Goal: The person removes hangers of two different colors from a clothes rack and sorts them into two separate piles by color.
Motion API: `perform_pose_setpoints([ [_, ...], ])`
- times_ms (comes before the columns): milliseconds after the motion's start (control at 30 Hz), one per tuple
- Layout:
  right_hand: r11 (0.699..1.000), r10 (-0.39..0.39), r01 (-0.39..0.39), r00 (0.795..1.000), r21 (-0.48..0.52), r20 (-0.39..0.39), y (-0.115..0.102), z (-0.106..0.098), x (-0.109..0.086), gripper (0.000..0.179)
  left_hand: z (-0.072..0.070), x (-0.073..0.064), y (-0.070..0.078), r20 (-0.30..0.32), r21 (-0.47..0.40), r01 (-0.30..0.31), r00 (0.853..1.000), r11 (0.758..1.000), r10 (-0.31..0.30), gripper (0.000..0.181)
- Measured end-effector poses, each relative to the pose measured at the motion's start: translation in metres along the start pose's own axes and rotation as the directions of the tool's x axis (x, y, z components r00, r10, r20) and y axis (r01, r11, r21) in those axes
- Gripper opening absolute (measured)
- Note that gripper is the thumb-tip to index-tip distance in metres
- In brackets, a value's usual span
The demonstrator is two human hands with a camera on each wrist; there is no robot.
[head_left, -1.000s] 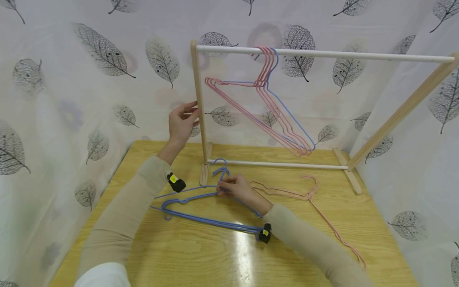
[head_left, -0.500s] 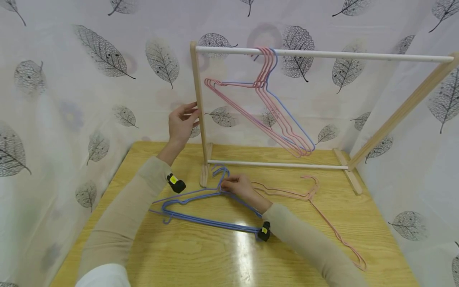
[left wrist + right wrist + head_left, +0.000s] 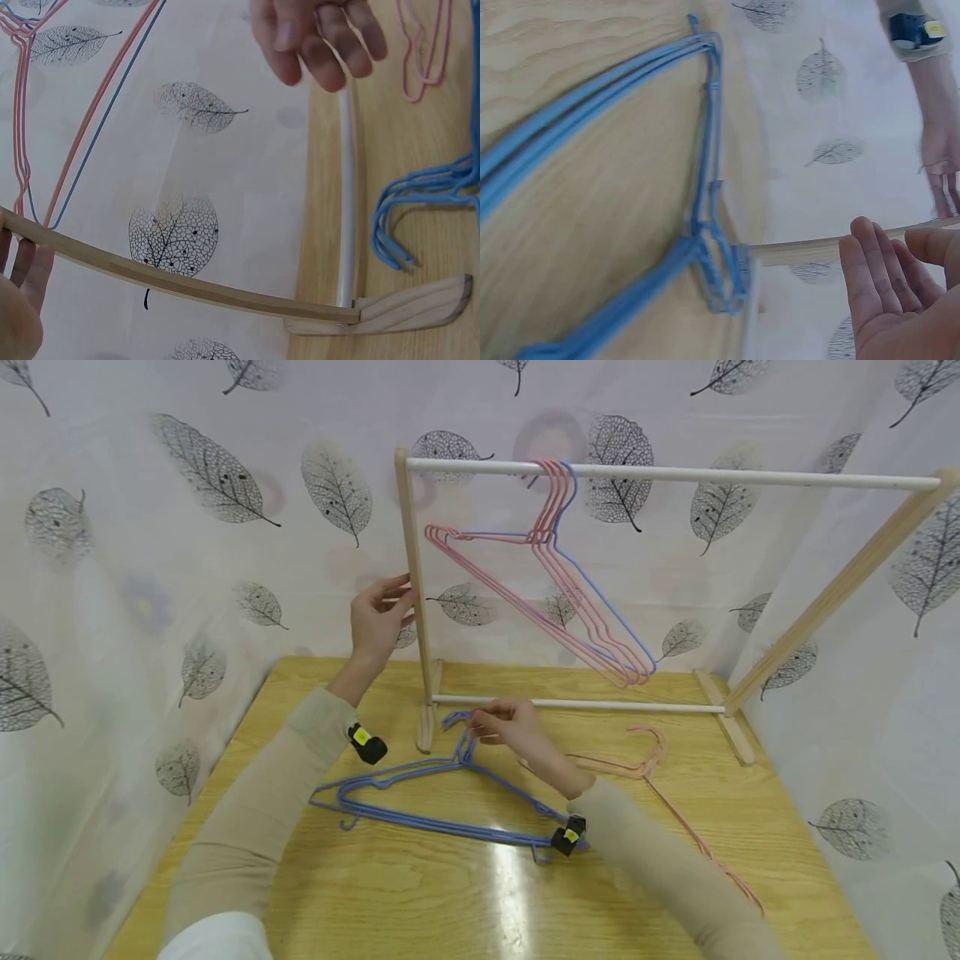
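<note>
My left hand [image 3: 377,622] holds the left wooden post [image 3: 414,543] of a small clothes rack, with fingertips on either side of it in the left wrist view. Several blue clothes hangers [image 3: 442,827] lie stacked on the table, hooks toward the rack. Just above their hooks hovers my right hand [image 3: 517,733]. In the right wrist view its fingers [image 3: 881,277] are extended and hold nothing, apart from the blue hangers [image 3: 615,82]. Several pink hangers [image 3: 553,502] and a blue one [image 3: 600,589] hang together from the white rail [image 3: 750,475].
Pink hangers [image 3: 678,817] lie on the table right of the blue stack. A lower white bar [image 3: 615,704] joins the rack's wooden feet [image 3: 425,729]. Leaf-patterned sheeting [image 3: 150,693] surrounds the wooden table [image 3: 405,893] at the back and sides.
My right hand has let go of a blue hanger, which has come down onto the stack, and has moved up and slightly right. The left hand has stayed at the post.
</note>
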State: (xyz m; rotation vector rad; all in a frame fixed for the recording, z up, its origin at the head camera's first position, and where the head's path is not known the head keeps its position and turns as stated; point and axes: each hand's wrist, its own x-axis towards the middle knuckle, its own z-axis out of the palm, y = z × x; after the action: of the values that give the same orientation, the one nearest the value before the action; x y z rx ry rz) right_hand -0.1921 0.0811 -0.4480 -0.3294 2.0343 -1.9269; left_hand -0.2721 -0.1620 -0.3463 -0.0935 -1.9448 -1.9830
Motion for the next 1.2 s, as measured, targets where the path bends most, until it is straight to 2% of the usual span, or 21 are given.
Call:
perform_pose_setpoints([
  [67,1.000,-0.027,0.027,1.000,0.003,-0.003,-0.012,-0.003,-0.002,0.029,0.000,0.000,0.000,0.002,0.002,0.002,1.000,1.000,-0.002,0.031],
  [200,0.996,-0.077,0.077,0.997,-0.051,0.005,-0.038,-0.010,-0.006,0.031,-0.001,-0.001,0.000,-0.001,0.006,0.006,1.000,1.000,-0.006,0.031],
  [367,0.977,-0.197,0.198,0.980,-0.075,0.017,-0.072,-0.022,-0.007,0.029,-0.001,0.000,-0.001,-0.003,0.007,0.003,1.000,1.000,-0.003,0.032],
  [600,0.954,-0.286,0.278,0.956,-0.112,-0.065,-0.119,-0.038,-0.006,0.028,-0.001,0.000,-0.001,-0.010,0.012,0.006,1.000,1.000,-0.006,0.030],
  [800,0.925,-0.378,0.368,0.917,-0.097,-0.125,-0.153,-0.050,-0.002,0.026,0.000,0.000,-0.001,-0.014,0.005,0.008,1.000,1.000,-0.008,0.031],
  [967,0.893,-0.451,0.440,0.877,-0.096,-0.168,-0.176,-0.064,0.005,0.020,0.000,0.000,-0.001,-0.012,-0.002,0.002,1.000,1.000,-0.002,0.031],
  [1100,0.860,-0.508,0.475,0.831,-0.187,-0.226,-0.188,-0.073,0.012,0.019,0.001,0.001,-0.001,-0.006,0.007,0.000,1.000,1.000,0.000,0.030],
  [1200,0.826,-0.557,0.497,0.790,-0.267,-0.256,-0.194,-0.079,0.018,0.021,0.001,0.001,-0.002,-0.004,0.009,0.000,1.000,1.000,0.000,0.031],
])
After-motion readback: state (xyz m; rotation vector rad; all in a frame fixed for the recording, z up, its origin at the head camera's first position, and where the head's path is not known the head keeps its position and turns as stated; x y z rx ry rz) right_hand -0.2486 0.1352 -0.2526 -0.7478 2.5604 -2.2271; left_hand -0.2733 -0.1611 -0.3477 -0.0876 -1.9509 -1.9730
